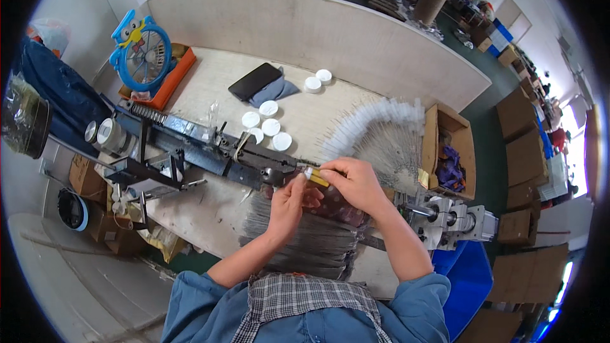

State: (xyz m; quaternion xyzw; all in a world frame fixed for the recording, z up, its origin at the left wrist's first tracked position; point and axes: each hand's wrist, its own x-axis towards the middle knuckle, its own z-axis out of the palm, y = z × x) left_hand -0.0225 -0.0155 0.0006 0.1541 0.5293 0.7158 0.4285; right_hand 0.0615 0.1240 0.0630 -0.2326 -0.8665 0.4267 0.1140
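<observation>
A small yellow piece with a whitish end lies between my two hands; its exact kind cannot be told. My right hand pinches its yellow side between thumb and fingers. At the whitish end, the thumb and forefinger of my left hand close on it, with the other fingers curled below. Just left of these fingertips is a dark round knob on a long black bench machine. Beneath my hands lies a thick stack of thin grey wires, partly covered by a dark reddish patterned cloth or sheet.
Beyond my right hand fans a bundle of white-tipped wires, beside a cardboard box. Several white round tubs, a black phone and a blue fan stand farther back. A metal mechanism sits at right, above a blue bin.
</observation>
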